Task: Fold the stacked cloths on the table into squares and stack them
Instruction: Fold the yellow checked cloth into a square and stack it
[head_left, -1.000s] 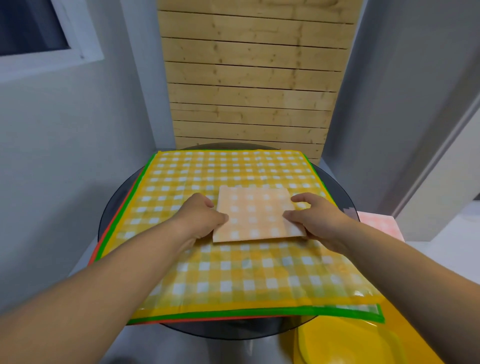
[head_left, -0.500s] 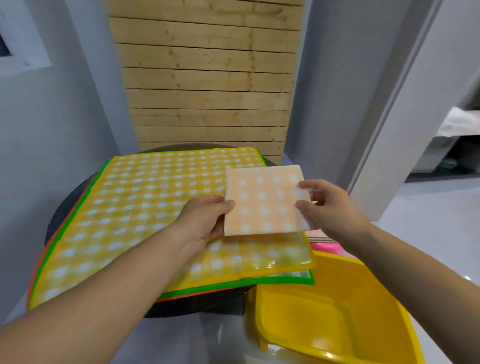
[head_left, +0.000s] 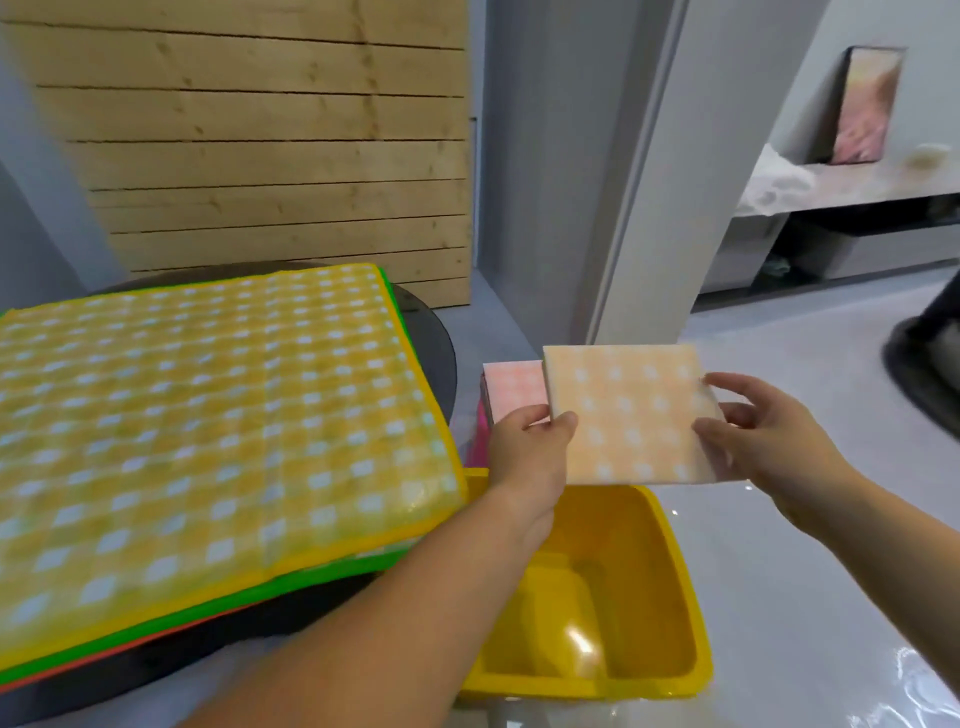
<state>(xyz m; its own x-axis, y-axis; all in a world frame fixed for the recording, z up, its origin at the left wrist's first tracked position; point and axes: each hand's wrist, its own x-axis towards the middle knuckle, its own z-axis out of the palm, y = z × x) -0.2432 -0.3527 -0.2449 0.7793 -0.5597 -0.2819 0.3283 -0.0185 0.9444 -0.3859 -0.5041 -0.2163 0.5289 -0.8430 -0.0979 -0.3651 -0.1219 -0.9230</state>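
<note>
I hold a folded orange checked cloth (head_left: 631, 413) in the air to the right of the table, above the floor and the far edge of a yellow tub. My left hand (head_left: 530, 447) pinches its left edge and my right hand (head_left: 753, 436) grips its right edge. Just behind it lies a folded pink checked cloth (head_left: 511, 387) on a pink stack. On the round dark table (head_left: 431, 338) rests a pile of unfolded cloths, a yellow checked cloth (head_left: 208, 415) on top, with green and orange edges showing beneath.
An empty yellow plastic tub (head_left: 597, 613) stands on the glossy floor right of the table, below my hands. A wooden slat panel (head_left: 270, 145) and grey walls stand behind the table. A dark rounded base (head_left: 924, 364) sits on the floor at far right.
Both hands lifted the folded orange cloth off the yellow cloth and carried it right, past the table edge, to the pink folded cloth. My view turned right.
</note>
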